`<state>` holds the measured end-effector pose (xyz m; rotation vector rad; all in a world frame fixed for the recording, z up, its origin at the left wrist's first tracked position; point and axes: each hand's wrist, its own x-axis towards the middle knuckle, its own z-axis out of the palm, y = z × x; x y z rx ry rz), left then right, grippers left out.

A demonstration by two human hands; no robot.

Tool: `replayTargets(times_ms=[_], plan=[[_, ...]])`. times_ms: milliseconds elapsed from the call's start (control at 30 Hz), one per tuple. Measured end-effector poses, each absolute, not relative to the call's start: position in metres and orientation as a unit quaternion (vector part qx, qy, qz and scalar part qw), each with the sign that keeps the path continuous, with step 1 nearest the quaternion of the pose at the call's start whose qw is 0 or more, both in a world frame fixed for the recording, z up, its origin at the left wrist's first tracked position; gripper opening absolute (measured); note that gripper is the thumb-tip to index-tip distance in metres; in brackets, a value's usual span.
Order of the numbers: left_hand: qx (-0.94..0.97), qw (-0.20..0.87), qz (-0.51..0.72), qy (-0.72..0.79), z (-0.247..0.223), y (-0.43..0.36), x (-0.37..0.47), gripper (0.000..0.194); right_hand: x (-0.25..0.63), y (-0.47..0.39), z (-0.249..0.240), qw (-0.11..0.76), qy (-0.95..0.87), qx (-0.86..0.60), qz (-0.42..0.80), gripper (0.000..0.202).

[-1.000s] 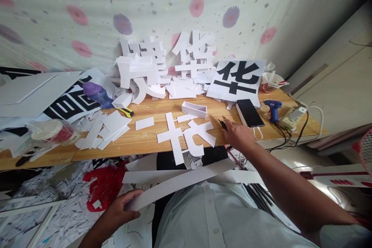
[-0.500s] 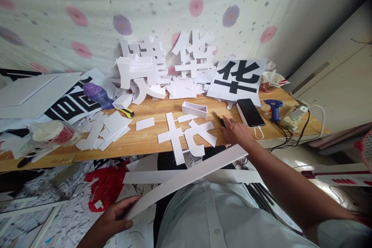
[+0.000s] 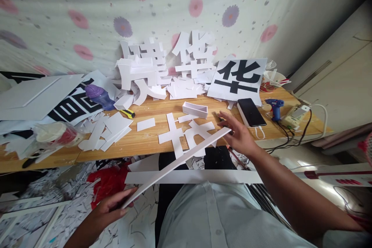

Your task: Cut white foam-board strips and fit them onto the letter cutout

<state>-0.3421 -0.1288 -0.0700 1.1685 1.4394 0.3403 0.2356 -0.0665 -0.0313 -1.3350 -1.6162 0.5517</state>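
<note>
My left hand (image 3: 113, 205) pinches the near end of a long white foam-board strip (image 3: 177, 162), which slants up across my lap, its narrow edge turned toward me. At its far end is my right hand (image 3: 238, 133), thumb and fingers apart; whether they touch the strip I cannot tell. A dark-handled knife (image 3: 218, 117) lies on the table, partly behind those fingers. Flat white cut-out character pieces (image 3: 171, 133) rest at the table's front edge, partly covered by the strip. Behind them stands a small open white box (image 3: 195, 110).
Another white strip (image 3: 192, 176) lies across my lap. At the right are a phone (image 3: 251, 112), a blue glue gun (image 3: 274, 108) and a power strip (image 3: 295, 117) with cables. A yellow cutter (image 3: 128, 113), a purple-capped bottle (image 3: 100, 97) and board offcuts (image 3: 114, 130) occupy the left.
My right hand has lifted off the knife and moved toward the strip's far end. The strip has turned edge-on, and its far end has swung left and up.
</note>
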Motion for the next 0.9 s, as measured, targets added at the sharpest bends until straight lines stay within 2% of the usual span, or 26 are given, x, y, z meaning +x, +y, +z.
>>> replayTargets(times_ms=[67,200,333,433,700,900], plan=[[0.510,0.590,0.125,0.613,-0.070,-0.123,-0.348,0.084,0.231,-0.069,-0.028,0.488,-0.660,-0.502,0.273,0.057],[0.543,0.595,0.073,0.589,-0.062,-0.118,-0.345,0.083,0.226,-0.073,-0.023,0.470,-0.658,-0.497,0.317,0.029],[0.593,0.595,-0.015,0.542,-0.049,-0.122,-0.317,0.074,0.222,-0.079,-0.020,0.469,-0.646,-0.493,0.347,0.027],[0.612,0.599,-0.034,0.516,-0.044,-0.124,-0.285,0.071,0.211,-0.086,-0.016,0.458,-0.666,-0.464,0.364,0.023],[0.618,0.654,0.042,0.435,-0.035,-0.125,-0.198,0.069,0.186,-0.111,-0.014,0.388,-0.768,-0.379,0.341,0.018],[0.657,0.637,0.099,0.391,-0.040,-0.126,-0.140,0.064,0.187,-0.126,-0.022,0.361,-0.792,-0.362,0.333,0.023]])
